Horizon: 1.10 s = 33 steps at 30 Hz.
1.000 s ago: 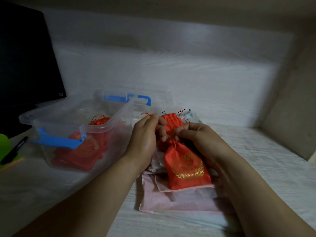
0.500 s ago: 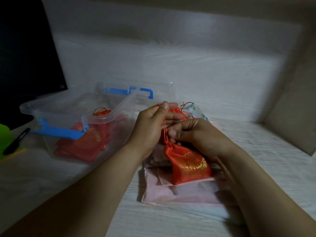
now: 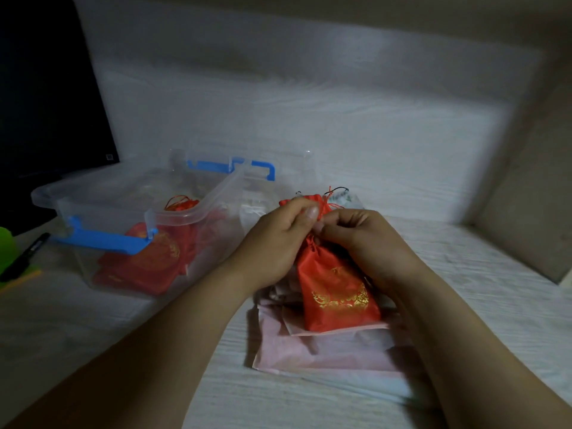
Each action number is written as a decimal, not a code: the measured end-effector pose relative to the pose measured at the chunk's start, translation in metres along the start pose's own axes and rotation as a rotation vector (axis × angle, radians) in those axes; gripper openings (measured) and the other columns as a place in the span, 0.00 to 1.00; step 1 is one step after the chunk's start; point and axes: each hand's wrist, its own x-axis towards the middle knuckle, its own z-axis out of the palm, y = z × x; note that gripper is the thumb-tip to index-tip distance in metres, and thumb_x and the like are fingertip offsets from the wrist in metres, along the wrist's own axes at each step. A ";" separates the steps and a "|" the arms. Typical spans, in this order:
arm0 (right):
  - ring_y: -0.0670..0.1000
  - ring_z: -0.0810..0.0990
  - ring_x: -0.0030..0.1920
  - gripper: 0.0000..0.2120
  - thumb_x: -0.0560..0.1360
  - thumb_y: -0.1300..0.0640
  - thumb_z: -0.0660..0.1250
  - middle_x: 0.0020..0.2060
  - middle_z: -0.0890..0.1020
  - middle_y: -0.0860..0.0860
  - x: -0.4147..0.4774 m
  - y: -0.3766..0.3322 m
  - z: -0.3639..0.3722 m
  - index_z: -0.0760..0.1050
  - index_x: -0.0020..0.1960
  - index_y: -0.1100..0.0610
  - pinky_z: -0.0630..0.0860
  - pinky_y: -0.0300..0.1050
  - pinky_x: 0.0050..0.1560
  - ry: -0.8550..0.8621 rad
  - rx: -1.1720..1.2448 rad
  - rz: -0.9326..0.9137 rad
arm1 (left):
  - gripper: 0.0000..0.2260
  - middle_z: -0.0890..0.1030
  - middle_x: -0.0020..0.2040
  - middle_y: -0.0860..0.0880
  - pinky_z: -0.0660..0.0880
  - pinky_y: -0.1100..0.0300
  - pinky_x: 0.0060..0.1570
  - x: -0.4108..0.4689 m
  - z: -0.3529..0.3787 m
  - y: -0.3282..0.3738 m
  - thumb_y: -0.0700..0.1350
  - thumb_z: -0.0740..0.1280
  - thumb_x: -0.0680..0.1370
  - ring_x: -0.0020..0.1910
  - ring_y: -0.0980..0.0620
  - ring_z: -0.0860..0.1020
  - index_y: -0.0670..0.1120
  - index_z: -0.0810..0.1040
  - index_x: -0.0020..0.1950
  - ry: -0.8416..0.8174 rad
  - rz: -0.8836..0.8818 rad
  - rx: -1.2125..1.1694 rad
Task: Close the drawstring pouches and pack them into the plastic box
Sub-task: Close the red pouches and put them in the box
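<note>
A red drawstring pouch (image 3: 335, 289) with gold embroidery lies on a stack of pale pink pouches (image 3: 322, 351) in the middle of the table. Its neck is gathered between my hands. My left hand (image 3: 278, 239) pinches the top of the pouch with thumb and fingers. My right hand (image 3: 362, 236) pinches the neck and cord from the right side. The two hands touch above the pouch. The clear plastic box (image 3: 192, 212) with blue latches stands to the left, open, with red pouches (image 3: 148, 261) inside it.
The box's clear lid with a blue handle (image 3: 247, 168) leans behind the box. A black monitor (image 3: 46, 103) stands at far left, with a black marker (image 3: 24, 255) and a green object (image 3: 6, 246) beside it. More pouches (image 3: 343, 199) lie behind my hands. A wall panel (image 3: 532, 196) closes the right side.
My hands have moved closer together at the pouch's neck, and the neck has become more tightly gathered. The pouch's body has stayed on the pink stack.
</note>
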 end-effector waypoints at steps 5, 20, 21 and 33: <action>0.61 0.81 0.44 0.10 0.77 0.61 0.73 0.48 0.84 0.70 0.001 0.002 -0.004 0.82 0.51 0.69 0.77 0.56 0.51 0.010 -0.025 0.000 | 0.07 0.79 0.37 0.61 0.71 0.60 0.41 -0.003 -0.002 0.000 0.53 0.64 0.85 0.37 0.63 0.75 0.54 0.80 0.53 -0.075 0.041 0.081; 0.59 0.75 0.43 0.03 0.77 0.64 0.73 0.41 0.81 0.64 0.005 0.005 -0.006 0.81 0.45 0.63 0.71 0.53 0.46 0.020 0.006 -0.022 | 0.08 0.78 0.34 0.57 0.71 0.63 0.36 0.001 -0.007 -0.001 0.46 0.68 0.82 0.33 0.61 0.73 0.51 0.78 0.43 0.082 0.029 0.161; 0.59 0.76 0.43 0.03 0.77 0.64 0.73 0.41 0.81 0.64 0.005 0.006 -0.007 0.81 0.46 0.64 0.71 0.53 0.47 0.025 0.005 -0.021 | 0.08 0.79 0.34 0.56 0.71 0.64 0.36 0.000 -0.007 0.001 0.45 0.68 0.82 0.33 0.61 0.74 0.52 0.78 0.42 0.079 0.013 0.152; 0.57 0.72 0.38 0.07 0.77 0.58 0.74 0.37 0.81 0.60 0.007 0.009 -0.012 0.82 0.43 0.61 0.68 0.52 0.40 -0.018 -0.110 -0.057 | 0.07 0.79 0.32 0.52 0.72 0.66 0.35 0.000 -0.007 0.009 0.39 0.72 0.79 0.31 0.59 0.75 0.45 0.83 0.41 -0.020 -0.200 -0.200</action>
